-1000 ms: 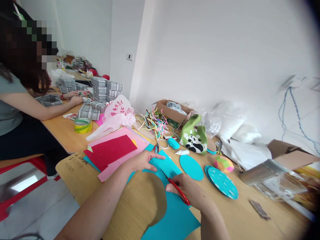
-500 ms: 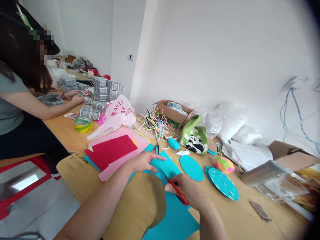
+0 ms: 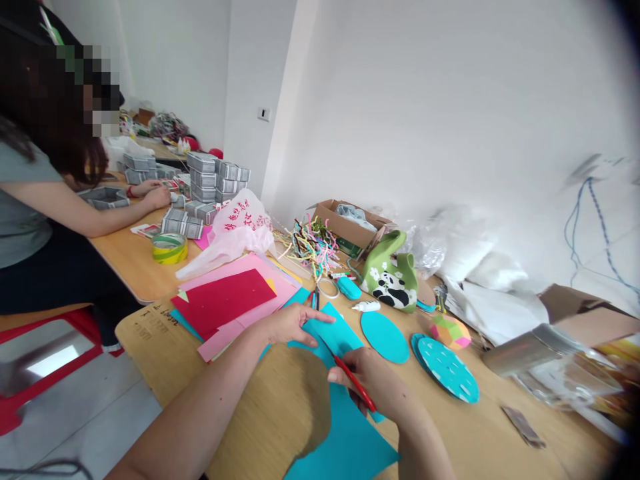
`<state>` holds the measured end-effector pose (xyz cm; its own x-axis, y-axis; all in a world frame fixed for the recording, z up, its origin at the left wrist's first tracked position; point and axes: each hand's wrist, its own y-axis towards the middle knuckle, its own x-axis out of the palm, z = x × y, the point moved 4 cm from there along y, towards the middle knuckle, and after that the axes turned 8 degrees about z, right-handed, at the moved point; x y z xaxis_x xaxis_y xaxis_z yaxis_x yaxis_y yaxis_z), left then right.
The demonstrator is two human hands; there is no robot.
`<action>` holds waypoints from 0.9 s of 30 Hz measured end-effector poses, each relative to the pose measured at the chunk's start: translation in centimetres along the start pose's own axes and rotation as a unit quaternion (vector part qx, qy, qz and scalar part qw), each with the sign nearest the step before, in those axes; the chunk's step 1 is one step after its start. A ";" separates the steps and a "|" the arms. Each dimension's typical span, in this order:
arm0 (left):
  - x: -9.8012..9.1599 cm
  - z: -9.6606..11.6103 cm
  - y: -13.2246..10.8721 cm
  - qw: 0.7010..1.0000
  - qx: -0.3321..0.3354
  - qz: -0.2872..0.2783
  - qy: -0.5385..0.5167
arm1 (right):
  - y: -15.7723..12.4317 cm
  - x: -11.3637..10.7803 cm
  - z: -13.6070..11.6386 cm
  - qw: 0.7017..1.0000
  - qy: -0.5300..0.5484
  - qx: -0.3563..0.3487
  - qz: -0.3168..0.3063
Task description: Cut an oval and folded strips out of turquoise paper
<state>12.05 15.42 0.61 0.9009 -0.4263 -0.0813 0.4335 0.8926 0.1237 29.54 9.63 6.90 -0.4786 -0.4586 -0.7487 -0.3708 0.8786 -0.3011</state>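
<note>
My right hand (image 3: 367,380) is closed round red-handled scissors (image 3: 356,385), whose blades lie at a slit in a blue sheet (image 3: 353,427). On the sheet's upper part, left of the scissors, my left hand (image 3: 295,325) holds the paper with thumb and fingers. A blue paper oval (image 3: 385,337) lies to the right of the sheet. Further right are stacked blue ovals (image 3: 447,370), the top one with pale marks. A white glue bottle (image 3: 367,306) rests behind the first oval.
Red paper (image 3: 225,303) lies over pink sheets at the left. Behind are pipe cleaners (image 3: 315,247), a cardboard box (image 3: 345,223) and a green panda bag (image 3: 390,273). A metal bottle (image 3: 533,350) stands right. Another person's hands (image 3: 155,193) are near grey boxes (image 3: 203,177).
The whole view has shifted slightly. My right hand and the scissors have barely moved along the blue sheet; my left hand stays on the paper.
</note>
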 end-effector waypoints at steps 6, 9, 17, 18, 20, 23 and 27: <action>0.1 0.3 0.0 1.000 0.003 0.003 -0.003 | 0.1 0.1 0.1 1.000 -0.002 -0.003 0.004; 0.2 0.4 -0.1 1.000 -0.001 0.000 -0.006 | 0.0 0.2 0.0 1.000 0.000 0.001 0.002; 0.4 1.0 -0.3 1.000 -0.007 -0.009 -0.019 | 0.1 0.4 0.1 1.000 0.007 0.013 0.001; 0.5 1.1 -0.3 1.000 -0.006 -0.013 -0.022 | 0.1 0.5 0.2 1.000 0.004 0.013 0.001; 0.7 1.0 -0.3 0.999 -0.008 -0.024 -0.033 | 0.3 0.6 0.3 1.000 0.005 0.009 0.000; 0.9 0.8 -0.2 0.999 -0.010 -0.027 -0.046 | 0.6 0.9 0.5 1.000 0.016 0.001 0.000; 0.8 0.5 -0.2 0.999 -0.013 -0.023 -0.036 | 0.9 1.1 0.8 0.999 0.036 0.008 -0.004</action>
<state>12.69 14.78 1.00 0.8798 -0.4752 -0.0149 0.4743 0.8751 0.0961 29.25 10.01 5.32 -0.5316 -0.4731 -0.7025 -0.3626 0.8767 -0.3160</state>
